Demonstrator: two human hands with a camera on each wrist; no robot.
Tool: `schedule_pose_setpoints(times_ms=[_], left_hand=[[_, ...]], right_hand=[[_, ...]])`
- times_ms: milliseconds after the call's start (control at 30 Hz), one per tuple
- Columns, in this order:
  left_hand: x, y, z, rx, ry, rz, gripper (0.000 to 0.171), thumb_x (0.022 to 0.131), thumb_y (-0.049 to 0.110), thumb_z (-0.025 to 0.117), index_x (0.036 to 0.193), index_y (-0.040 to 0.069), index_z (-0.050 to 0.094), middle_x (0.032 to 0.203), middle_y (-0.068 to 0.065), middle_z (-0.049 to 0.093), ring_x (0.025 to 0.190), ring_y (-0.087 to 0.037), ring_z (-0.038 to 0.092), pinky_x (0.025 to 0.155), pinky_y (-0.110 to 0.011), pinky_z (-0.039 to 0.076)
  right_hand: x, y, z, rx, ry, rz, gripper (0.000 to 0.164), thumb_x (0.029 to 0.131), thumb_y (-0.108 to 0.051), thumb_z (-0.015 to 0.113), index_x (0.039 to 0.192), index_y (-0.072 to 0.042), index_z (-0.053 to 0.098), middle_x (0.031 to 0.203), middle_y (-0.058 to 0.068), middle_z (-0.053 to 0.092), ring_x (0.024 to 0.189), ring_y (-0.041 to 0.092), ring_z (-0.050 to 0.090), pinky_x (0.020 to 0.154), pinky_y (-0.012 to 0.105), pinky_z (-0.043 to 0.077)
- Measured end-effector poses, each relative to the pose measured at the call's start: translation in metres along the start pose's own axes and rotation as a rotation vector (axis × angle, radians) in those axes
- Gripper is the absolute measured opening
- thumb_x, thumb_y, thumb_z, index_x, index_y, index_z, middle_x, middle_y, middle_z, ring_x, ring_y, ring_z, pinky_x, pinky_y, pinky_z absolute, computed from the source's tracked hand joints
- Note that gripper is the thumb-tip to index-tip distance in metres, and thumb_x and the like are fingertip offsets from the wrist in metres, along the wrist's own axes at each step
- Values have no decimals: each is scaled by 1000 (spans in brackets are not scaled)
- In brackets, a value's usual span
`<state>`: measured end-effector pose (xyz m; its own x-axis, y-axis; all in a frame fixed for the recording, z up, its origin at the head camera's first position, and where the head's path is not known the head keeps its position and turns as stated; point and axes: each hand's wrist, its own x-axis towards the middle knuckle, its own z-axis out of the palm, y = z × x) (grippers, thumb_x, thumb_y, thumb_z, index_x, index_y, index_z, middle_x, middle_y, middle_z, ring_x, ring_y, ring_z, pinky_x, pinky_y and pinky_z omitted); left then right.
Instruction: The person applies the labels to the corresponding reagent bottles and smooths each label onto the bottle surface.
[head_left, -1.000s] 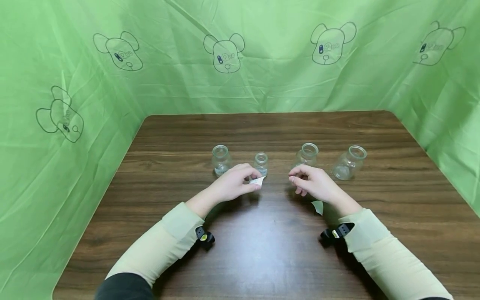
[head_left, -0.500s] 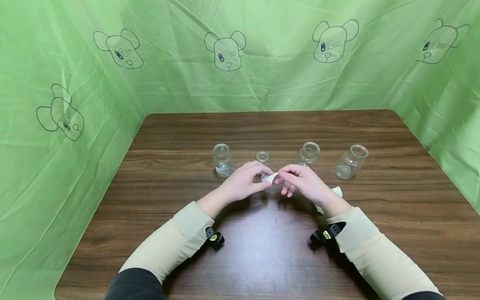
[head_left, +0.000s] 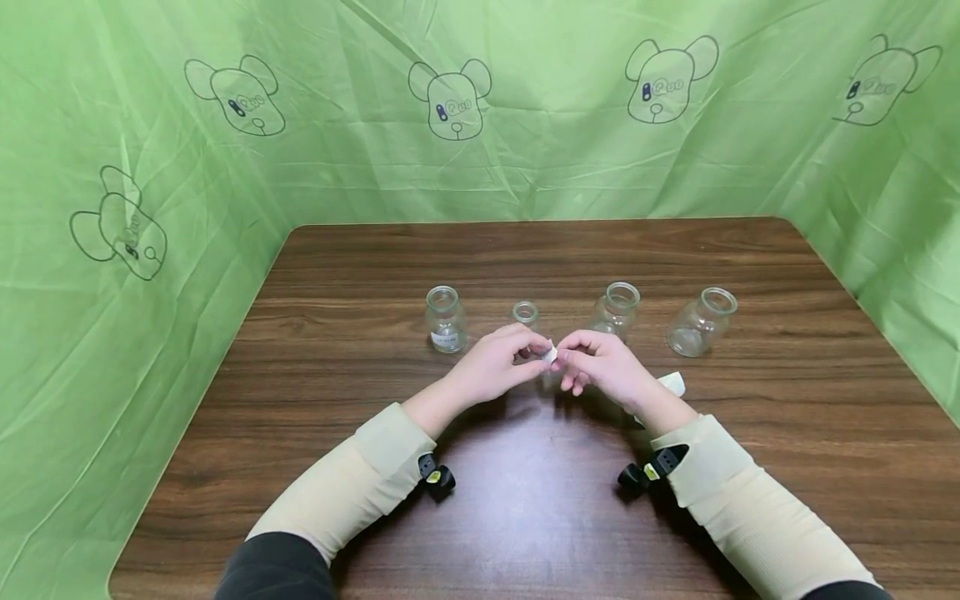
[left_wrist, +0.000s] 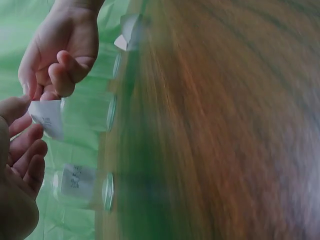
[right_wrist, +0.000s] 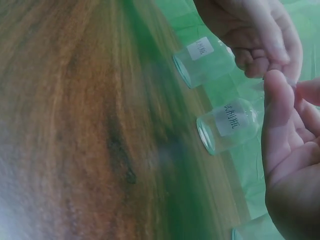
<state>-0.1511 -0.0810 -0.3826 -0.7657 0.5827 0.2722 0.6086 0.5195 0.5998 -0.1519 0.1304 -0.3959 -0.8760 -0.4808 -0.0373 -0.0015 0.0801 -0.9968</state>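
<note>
Paper label (head_left: 551, 354), white and printed, sits pinched between the fingertips of both the left hand (head_left: 498, 362) and the right hand (head_left: 606, 367), on the near side of the smallest glass bottle (head_left: 526, 321). Left of that bottle stands a labelled glass jar (head_left: 445, 322); right of it, two more glass jars (head_left: 616, 312) (head_left: 701, 325).

Four jars (head_left: 445, 323) (head_left: 526, 320) (head_left: 615, 317) (head_left: 697, 329), two hands (head_left: 497, 363) (head_left: 609, 368), one held label (left_wrist: 49, 117), two wrist cameras (head_left: 440, 482) (head_left: 633, 479)

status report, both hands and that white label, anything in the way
Left hand and right hand meeting fingertip to fingertip, pinching white label. Four glass jars beyond hands. Loose white piece by right wrist; nothing visibly blocking.
</note>
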Motion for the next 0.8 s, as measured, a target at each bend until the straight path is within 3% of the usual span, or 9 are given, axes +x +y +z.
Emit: schedule_pose_setpoints(times_ms=[300,567,800], left_hand=[[4,6,9,-79,42,-80,14,90,24,64,98,13,66,87,6,63,81,-4,57,73,-19,45],[3,5,10,-57,77,-83,14,89,24,64,97,14,70,89,6,67,83,-5,59,74,-20,46],[0,5,11,-71,110,-81,14,91,20,62,98,13,72,92,3,69,86,-6,60,76,-21,46]], right_hand=[[-2,1,2,-34,22,-7,17,91,-8,58,99,7,58,89,30,59,61,18,62,54,28,51],[-1,3,3,-8,44,-8,17,92,-7,57,99,9,57,84,15,64,64,16,63,54,28,51],[0,5,5,13,66,-25,15,92,-5,56,97,9,56,83,12,64,66,15,63,53,26,50]])
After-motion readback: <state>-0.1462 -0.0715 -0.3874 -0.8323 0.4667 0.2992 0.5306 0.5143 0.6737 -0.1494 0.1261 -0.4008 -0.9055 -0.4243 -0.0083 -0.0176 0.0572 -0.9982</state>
